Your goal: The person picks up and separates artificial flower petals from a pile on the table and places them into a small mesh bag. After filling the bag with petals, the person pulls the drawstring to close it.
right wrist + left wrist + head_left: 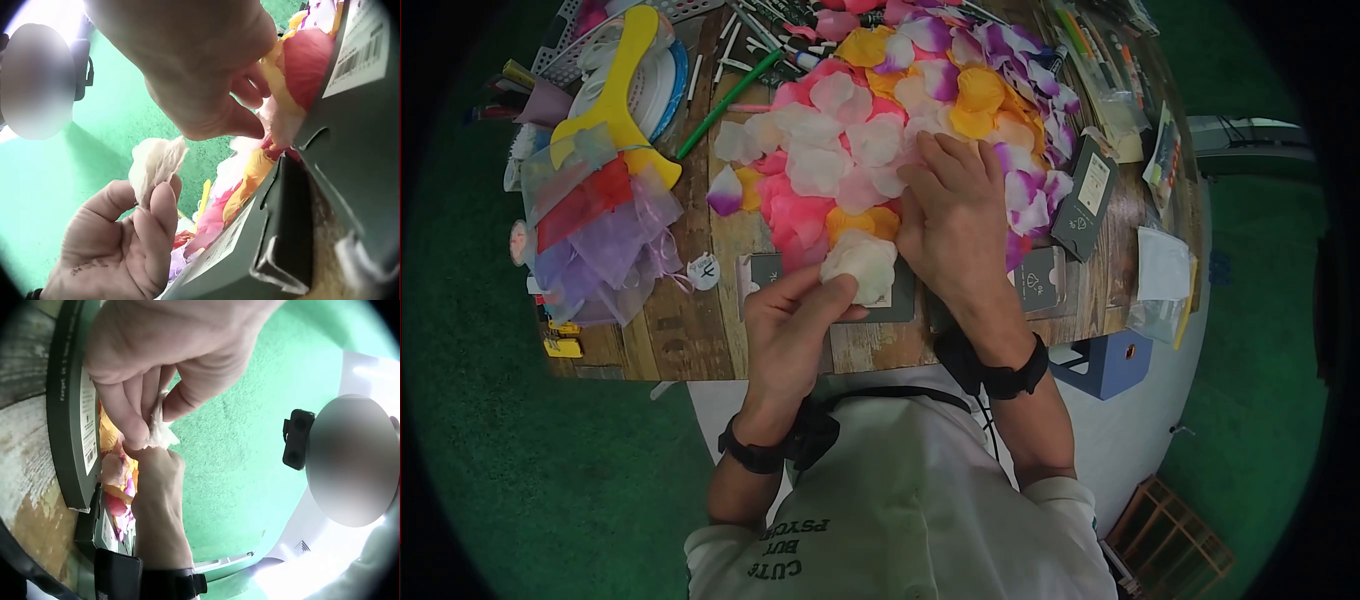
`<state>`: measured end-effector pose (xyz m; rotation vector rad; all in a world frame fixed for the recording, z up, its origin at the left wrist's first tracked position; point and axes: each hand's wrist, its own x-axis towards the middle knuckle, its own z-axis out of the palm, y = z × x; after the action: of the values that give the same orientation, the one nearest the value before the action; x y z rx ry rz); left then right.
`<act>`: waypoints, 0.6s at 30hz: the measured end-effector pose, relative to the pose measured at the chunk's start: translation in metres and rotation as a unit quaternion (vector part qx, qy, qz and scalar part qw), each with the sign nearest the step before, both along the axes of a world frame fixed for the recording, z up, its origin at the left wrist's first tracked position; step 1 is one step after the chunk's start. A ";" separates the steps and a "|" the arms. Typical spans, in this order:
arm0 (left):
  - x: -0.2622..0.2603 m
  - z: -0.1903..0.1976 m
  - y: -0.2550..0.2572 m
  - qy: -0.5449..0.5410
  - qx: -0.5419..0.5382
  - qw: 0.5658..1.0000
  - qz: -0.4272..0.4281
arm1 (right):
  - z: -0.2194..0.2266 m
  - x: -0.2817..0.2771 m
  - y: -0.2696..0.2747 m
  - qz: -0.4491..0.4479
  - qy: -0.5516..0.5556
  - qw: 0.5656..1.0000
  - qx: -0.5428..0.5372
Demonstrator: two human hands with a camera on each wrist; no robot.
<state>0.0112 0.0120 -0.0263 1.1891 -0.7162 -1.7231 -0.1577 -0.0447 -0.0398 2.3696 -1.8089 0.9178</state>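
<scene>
My left hand [785, 325] pinches a small stack of white fabric petals [860, 265] between thumb and fingers, in front of the petal pile. In the right wrist view these white petals [156, 165] stand up from the fingertips. My right hand [955, 210] reaches over the pile, fingers bent downward and fingertips right at the pale petals [875, 140]. Its thumb stands apart from the fingers in the right wrist view. Around it lie pink petals [795, 220], orange petals [978, 100] and purple-and-white petals [1030, 205].
Dark flat boxes [1085, 200] lie right of the pile and along the table's front edge. Mesh pouches [605, 240] and a yellow three-armed piece [625, 90] sit at left, near a green pencil [730, 105]. Plastic packets [1163, 265] lie at right.
</scene>
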 end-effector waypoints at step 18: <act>0.015 0.012 -0.018 -0.175 -0.332 0.903 -0.207 | 0.069 -0.030 0.017 0.157 -0.161 0.868 0.444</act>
<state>0.0258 -0.0065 -0.0144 0.8904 -1.7210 -1.3895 -0.1879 -0.0273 0.0288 3.2925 -2.3987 0.5674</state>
